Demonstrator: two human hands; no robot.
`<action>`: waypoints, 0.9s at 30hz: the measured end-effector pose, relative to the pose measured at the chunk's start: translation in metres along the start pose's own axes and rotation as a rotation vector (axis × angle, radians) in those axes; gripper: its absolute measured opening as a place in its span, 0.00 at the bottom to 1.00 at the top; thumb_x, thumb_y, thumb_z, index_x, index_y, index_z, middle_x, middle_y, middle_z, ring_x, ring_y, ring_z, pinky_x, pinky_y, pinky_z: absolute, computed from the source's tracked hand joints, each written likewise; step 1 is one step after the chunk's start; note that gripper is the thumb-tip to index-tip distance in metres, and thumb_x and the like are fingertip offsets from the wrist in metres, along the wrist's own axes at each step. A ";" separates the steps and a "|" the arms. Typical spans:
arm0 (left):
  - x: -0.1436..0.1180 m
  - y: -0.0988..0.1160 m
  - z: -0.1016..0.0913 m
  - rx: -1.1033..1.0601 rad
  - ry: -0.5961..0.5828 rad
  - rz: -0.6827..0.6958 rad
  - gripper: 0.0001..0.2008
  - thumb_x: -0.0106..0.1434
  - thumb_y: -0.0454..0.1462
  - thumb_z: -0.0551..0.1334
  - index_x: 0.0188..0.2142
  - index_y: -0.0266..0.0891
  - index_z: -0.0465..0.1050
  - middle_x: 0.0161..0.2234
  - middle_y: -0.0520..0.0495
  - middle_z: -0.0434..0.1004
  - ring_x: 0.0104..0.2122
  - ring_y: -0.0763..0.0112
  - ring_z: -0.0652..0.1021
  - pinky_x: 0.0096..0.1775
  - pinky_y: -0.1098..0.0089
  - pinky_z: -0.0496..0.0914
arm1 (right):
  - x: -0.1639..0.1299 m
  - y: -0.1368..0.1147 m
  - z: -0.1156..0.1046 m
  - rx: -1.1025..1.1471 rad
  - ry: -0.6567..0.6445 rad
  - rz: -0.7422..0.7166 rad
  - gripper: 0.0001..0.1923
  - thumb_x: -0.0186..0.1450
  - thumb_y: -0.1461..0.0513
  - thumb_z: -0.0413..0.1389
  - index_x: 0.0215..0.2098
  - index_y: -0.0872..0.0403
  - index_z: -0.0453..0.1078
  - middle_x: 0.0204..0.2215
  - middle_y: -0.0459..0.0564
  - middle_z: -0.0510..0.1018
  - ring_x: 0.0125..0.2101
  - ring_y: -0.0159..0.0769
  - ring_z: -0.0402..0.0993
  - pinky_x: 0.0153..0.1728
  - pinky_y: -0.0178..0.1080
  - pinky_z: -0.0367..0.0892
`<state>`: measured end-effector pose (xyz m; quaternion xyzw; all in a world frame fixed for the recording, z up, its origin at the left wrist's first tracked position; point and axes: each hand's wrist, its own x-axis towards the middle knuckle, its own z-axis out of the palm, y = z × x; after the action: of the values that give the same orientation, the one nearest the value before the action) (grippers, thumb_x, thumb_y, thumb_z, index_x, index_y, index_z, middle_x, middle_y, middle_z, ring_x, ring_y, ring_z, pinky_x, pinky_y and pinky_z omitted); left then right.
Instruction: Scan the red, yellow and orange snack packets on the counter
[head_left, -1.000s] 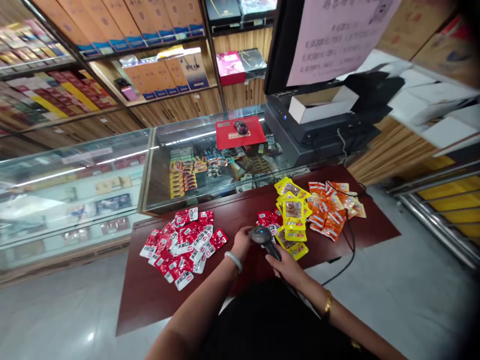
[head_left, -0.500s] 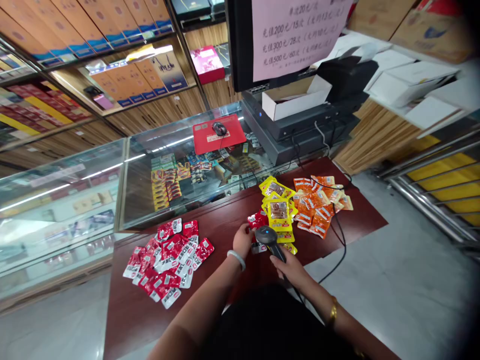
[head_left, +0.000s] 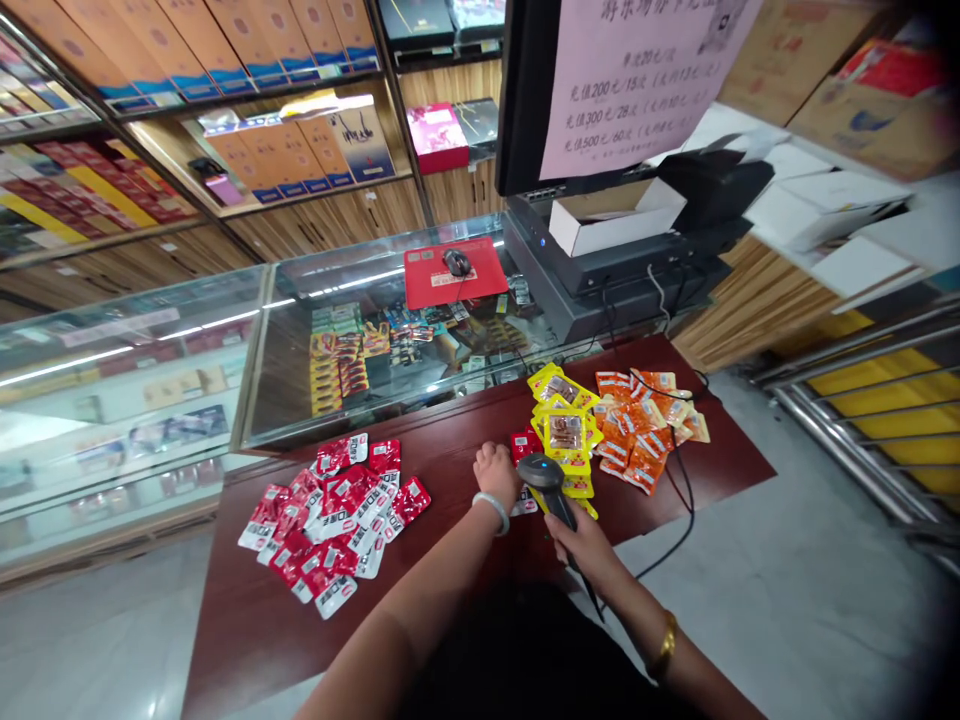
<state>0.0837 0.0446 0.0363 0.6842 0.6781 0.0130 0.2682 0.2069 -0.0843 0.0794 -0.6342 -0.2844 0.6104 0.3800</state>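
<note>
My right hand (head_left: 583,545) grips the handle of a black barcode scanner (head_left: 546,476), whose head points down at the dark red table (head_left: 465,585). My left hand (head_left: 495,467) rests closed on a red snack packet (head_left: 524,446) just left of the scanner head. A heap of red packets (head_left: 330,515) lies to the left. Yellow packets (head_left: 564,430) and orange packets (head_left: 643,420) are piled to the right of the scanner. The scanner's black cable (head_left: 679,510) runs off the table's right side.
A glass display counter (head_left: 360,330) stands behind the table, with a red mouse pad (head_left: 427,275) and a mouse (head_left: 456,262) on it. A monitor with a pink paper notice (head_left: 637,70) and an open white box (head_left: 615,215) sit at the back right. Shelves of boxes line the wall.
The view has shifted. My left hand moved forward from beside the scanner onto the red packet by the yellow pile. The scanner stays in my right hand.
</note>
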 end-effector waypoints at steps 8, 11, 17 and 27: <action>-0.004 -0.011 -0.001 -0.085 0.100 0.087 0.09 0.62 0.37 0.58 0.43 0.44 0.71 0.48 0.40 0.72 0.47 0.56 0.70 0.44 0.62 0.62 | -0.008 -0.009 0.009 -0.003 0.001 -0.025 0.26 0.59 0.44 0.59 0.45 0.54 0.64 0.16 0.35 0.63 0.13 0.26 0.57 0.16 0.31 0.55; -0.002 -0.025 -0.005 -0.275 0.039 0.048 0.11 0.60 0.36 0.61 0.43 0.43 0.69 0.38 0.43 0.77 0.39 0.60 0.75 0.40 0.66 0.63 | -0.010 -0.007 0.015 0.020 -0.010 -0.029 0.27 0.58 0.44 0.59 0.45 0.53 0.64 0.17 0.35 0.63 0.13 0.25 0.57 0.15 0.31 0.54; -0.014 -0.088 -0.011 -0.915 0.056 -0.082 0.15 0.54 0.38 0.68 0.38 0.41 0.65 0.34 0.49 0.77 0.34 0.68 0.78 0.37 0.71 0.68 | -0.013 -0.006 0.036 -0.050 -0.081 -0.011 0.29 0.60 0.46 0.59 0.51 0.54 0.62 0.14 0.33 0.61 0.12 0.27 0.57 0.16 0.31 0.55; -0.084 -0.216 -0.045 -1.172 0.293 -0.280 0.20 0.49 0.42 0.72 0.34 0.39 0.64 0.27 0.53 0.71 0.29 0.72 0.75 0.34 0.71 0.69 | -0.005 -0.037 0.150 -0.273 -0.408 -0.075 0.31 0.59 0.48 0.58 0.54 0.58 0.62 0.15 0.35 0.64 0.13 0.27 0.59 0.16 0.32 0.56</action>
<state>-0.1387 -0.0323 0.0206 0.3186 0.6715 0.4417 0.5025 0.0615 -0.0484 0.1179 -0.5324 -0.4583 0.6671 0.2480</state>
